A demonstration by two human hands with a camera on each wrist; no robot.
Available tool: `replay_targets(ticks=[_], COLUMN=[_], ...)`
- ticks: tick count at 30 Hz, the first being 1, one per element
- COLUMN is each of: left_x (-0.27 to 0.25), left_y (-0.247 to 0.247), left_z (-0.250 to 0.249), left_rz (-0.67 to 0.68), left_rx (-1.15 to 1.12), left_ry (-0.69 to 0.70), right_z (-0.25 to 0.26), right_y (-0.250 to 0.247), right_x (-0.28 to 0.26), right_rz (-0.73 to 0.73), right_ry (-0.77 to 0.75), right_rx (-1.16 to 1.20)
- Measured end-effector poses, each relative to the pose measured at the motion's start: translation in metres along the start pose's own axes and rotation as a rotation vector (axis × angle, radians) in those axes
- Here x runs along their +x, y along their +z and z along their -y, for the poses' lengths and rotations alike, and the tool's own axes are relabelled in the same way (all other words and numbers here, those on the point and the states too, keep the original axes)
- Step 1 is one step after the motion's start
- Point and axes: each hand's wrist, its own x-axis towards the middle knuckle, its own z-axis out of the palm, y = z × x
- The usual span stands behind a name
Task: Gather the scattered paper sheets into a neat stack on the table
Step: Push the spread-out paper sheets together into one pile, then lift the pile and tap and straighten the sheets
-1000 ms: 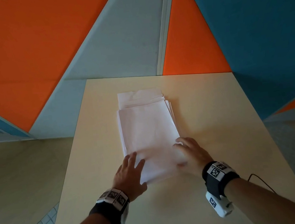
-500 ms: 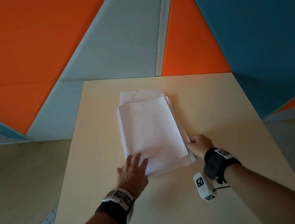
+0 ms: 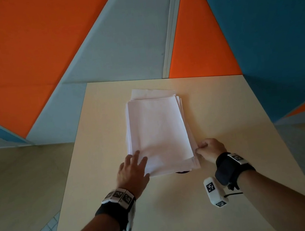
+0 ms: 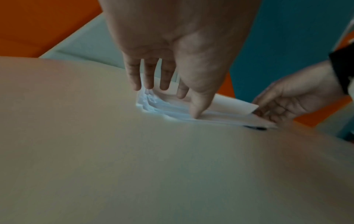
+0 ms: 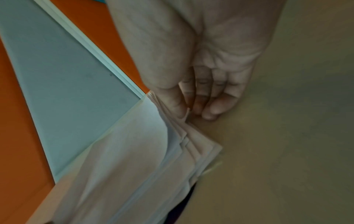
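Nearest the person, the left hand (image 3: pixel 130 170) lies flat with fingers straight and spread, its fingertips (image 4: pixel 164 86) and thumb pressing down on the near left corner of the paper stack (image 3: pixel 158 132). Beside it, at the stack's near right corner, the right hand (image 3: pixel 210 149) has its fingers curled, thumb and fingertips (image 5: pixel 210 112) pinching the fanned right edges of the sheets. A small dark object (image 3: pixel 182 172), too hidden to identify, peeks out from under the stack's near edge. The white sheets sit in a rough pile at the middle of the beige table (image 3: pixel 233 105), edges uneven, with lower sheets sticking out toward the far edge.
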Motion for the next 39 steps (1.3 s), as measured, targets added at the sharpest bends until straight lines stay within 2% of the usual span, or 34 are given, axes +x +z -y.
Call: replay_targets(ticks=[2, 5, 12, 16, 18, 23, 28, 32, 39], left_x=[-0.003, 0.002, 0.014, 0.025, 0.035, 0.043, 0.038, 0.034, 0.022], left_y=[-0.006, -0.015, -0.015, -0.021, -0.026, -0.039, -0.028, -0.025, -0.025], left_z=[0.002, 0.002, -0.003, 0.015, 0.023, 0.018, 0.015, 0.016, 0.023], left_rz=[-0.053, -0.06, 0.009, -0.031, -0.014, 0.139, 0.151, 0.114, 0.102], left_rx=[-0.138, -0.348, -0.457, -0.571, -0.545, -0.411, -0.319, -0.255, -0.159], left_ry=[-0.106, -0.314, -0.328, -0.375, -0.377, -0.341, -0.3, -0.286, -0.277], right_z=[0.001, 0.003, 0.015, 0.011, 0.014, 0.018, 0.015, 0.009, 0.009], right_y=[-0.002, 0.001, 0.009, 0.002, 0.0, 0.005, 0.014, 0.013, 0.015], right_x=[0.002, 0.004, -0.003, 0.003, 0.0, -0.005, -0.007, -0.001, -0.008], right_rz=[-0.032, -0.029, -0.01, -0.014, -0.009, 0.042, 0.095, 0.164, 0.208], right_ry=[0.012, 0.015, -0.016, 0.072, 0.108, 0.087, 0.071, 0.164, 0.167], right_rx=[0.006, 0.024, -0.009, 0.178, 0.22, 0.095, 0.081, 0.234, 0.494])
